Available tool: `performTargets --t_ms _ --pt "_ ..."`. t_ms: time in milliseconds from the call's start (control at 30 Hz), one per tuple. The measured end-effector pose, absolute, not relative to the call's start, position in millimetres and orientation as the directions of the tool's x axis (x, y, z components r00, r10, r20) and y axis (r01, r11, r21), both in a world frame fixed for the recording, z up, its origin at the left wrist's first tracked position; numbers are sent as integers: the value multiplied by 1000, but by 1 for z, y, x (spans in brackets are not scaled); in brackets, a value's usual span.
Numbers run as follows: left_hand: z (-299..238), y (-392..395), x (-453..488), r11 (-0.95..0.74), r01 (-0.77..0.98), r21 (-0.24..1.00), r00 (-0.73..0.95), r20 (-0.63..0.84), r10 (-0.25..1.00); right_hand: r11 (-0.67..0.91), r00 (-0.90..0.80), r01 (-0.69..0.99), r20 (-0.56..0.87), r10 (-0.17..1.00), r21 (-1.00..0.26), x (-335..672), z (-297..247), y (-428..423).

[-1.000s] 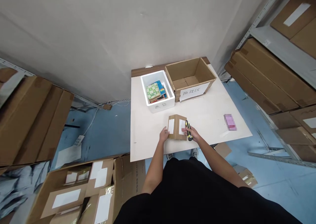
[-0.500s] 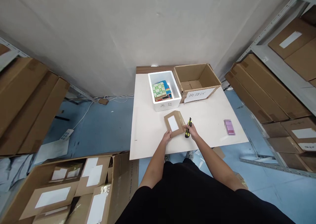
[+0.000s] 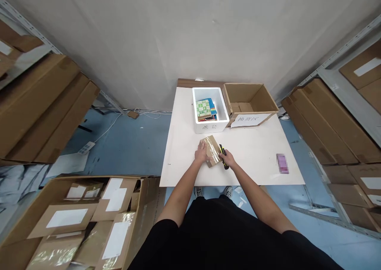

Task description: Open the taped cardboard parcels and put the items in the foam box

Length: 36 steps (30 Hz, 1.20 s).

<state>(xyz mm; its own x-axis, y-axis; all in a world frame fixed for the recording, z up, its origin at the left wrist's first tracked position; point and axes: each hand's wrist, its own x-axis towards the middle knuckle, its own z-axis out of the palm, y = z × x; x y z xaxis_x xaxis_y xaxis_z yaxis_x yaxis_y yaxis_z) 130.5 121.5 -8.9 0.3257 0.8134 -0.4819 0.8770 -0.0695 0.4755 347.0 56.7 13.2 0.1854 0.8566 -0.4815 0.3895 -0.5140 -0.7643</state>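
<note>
A small cardboard box (image 3: 213, 149) sits on the white table, its taped side facing up with shiny clear tape along it. My left hand (image 3: 202, 152) grips the box at its left side, fingers over the edge. In my right hand (image 3: 228, 159) is a black and yellow utility knife (image 3: 223, 155), held upright-tilted beside the right edge of the box. Whether its blade is out is too small to tell. Behind the box stands a white foam box (image 3: 212, 126) with several books (image 3: 204, 109) inside.
An open cardboard carton (image 3: 251, 119) with a handwritten paper sign stands at the table's (image 3: 181, 155) back right. A blurred purple item (image 3: 282, 163) lies at the right. On the floor at left, a large carton (image 3: 151, 198) holds several parcels. Shelves with boxes flank both sides.
The small box has been turned over: its white label faced up before, and its taped side does now. My left hand has shifted up along its left side. The camera view has swung left.
</note>
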Motion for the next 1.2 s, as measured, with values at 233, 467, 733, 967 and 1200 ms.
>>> performTargets --t_ms 233,467,733,967,1200 --pt "-2 119 142 -27 933 359 249 -590 768 -345 133 787 -405 905 -512 309 35 110" --pt "2 116 138 9 931 365 232 -610 758 -265 81 922 -529 845 -282 273 33 152" --pt "4 116 143 20 932 362 222 -614 757 -212 71 954 -533 843 -210 275 34 157" --pt "4 116 144 30 928 372 220 -610 761 -177 54 968 -544 837 -177 273 36 162" --pt "9 118 146 75 923 377 203 -644 738 -135 20 977 -564 826 -163 276 38 158"
